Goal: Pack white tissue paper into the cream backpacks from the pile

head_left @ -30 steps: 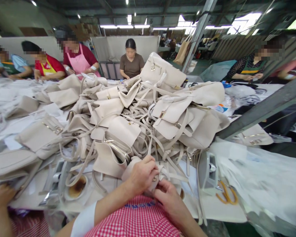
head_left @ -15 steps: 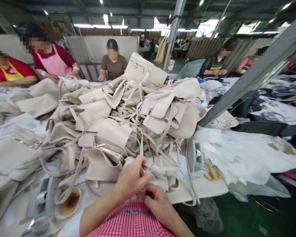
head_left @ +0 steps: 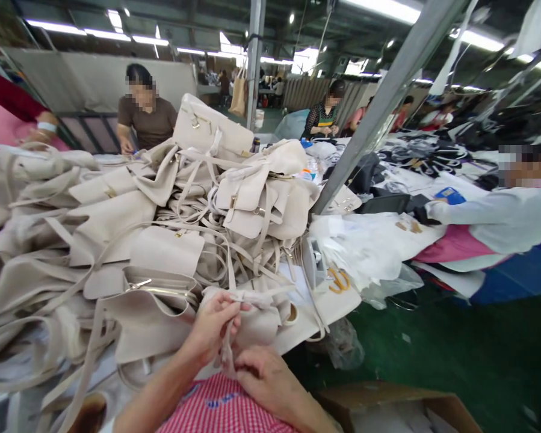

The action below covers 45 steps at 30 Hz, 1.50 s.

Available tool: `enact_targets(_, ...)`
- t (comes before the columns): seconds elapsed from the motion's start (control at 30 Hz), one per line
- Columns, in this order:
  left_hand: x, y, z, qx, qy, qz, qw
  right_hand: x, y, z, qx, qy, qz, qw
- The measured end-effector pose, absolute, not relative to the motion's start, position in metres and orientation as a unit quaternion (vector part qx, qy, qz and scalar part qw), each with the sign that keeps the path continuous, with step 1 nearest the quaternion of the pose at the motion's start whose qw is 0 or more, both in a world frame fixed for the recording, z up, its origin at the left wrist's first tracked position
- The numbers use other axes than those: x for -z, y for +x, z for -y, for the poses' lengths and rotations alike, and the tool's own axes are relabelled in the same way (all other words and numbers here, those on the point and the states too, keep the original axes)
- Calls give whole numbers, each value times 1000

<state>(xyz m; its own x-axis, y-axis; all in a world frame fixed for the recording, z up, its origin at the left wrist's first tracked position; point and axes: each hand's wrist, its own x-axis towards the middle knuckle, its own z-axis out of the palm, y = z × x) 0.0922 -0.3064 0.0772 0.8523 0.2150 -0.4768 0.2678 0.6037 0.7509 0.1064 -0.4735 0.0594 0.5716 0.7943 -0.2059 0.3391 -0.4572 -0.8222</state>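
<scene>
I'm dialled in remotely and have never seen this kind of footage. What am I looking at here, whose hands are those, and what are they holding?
This is one camera worn on a person's head, looking forward and down, so the two bare hands at the bottom are the wearer's own. The left hand pinches a cream strap that runs down to the right hand, which grips its lower end. Ahead, the table is heaped with a pile of cream handbags and loose straps. Yellow-handled scissors lie at its right end beside clear plastic bags. Other people work around the tables beyond.

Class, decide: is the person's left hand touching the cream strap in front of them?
Touching. The head view shows the left hand pinching the cream strap, which runs down to the right hand.
</scene>
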Motion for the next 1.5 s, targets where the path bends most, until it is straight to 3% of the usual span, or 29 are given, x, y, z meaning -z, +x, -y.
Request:
enact_targets(0.2,-63,75,294,134,401,-272,864,-14,132,485,-168,-857,296,387)
enact_targets(0.33,-69,94,285,26,403,-299,864,-20,164,467,-105,-840,346,405)
enact_targets(0.43,-79,113,275,-79,410,-313,853,-27,190,473,-138,-784,375,475)
enact_targets(0.57,-79,129,277,-103,434,-298,844,-7,232,526,-174,-814,166,528)
enact_targets(0.8,-68,137,288,-115,435,-333,829,59,292,604,-118,-922,114,351)
enact_targets(1.1,-71,154,284,-188,412,-385,804,114,344,570,-139,-960,174,167)
enact_targets(1.23,-67,158,291,-218,422,-404,782,106,337,581,-142,-953,225,146)
enact_targets(1.4,-66,161,290,-224,425,-399,781,87,293,602,-133,-861,448,203)
enact_targets(1.5,-65,163,287,-218,428,-390,786,91,264,594,-117,-872,456,136)
